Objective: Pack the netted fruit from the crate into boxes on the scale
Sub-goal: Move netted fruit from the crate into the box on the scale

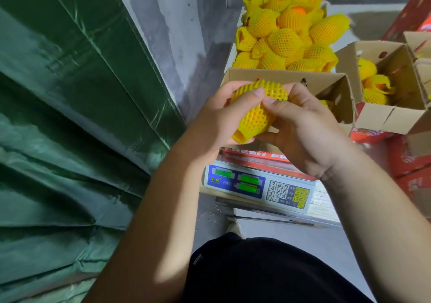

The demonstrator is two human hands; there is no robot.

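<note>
One fruit in a yellow foam net [254, 116] is held above the scale between both hands. My left hand [219, 116] grips it from the left, thumb pressed on the net's top. My right hand [300, 127] grips it from the right, its thumb pinching the net's open end. Behind them an open cardboard box [335, 85] stands on the scale [256, 186], with a netted fruit just visible inside at the right. Further back, a crate [229, 57] is heaped with several netted fruit [284, 32].
A second open box [394, 113] with netted fruit stands to the right on red cartons [410, 160]. A green tarpaulin [70, 116] covers the left side. A grey concrete wall [177, 34] runs behind. My dark trousers fill the bottom of the view.
</note>
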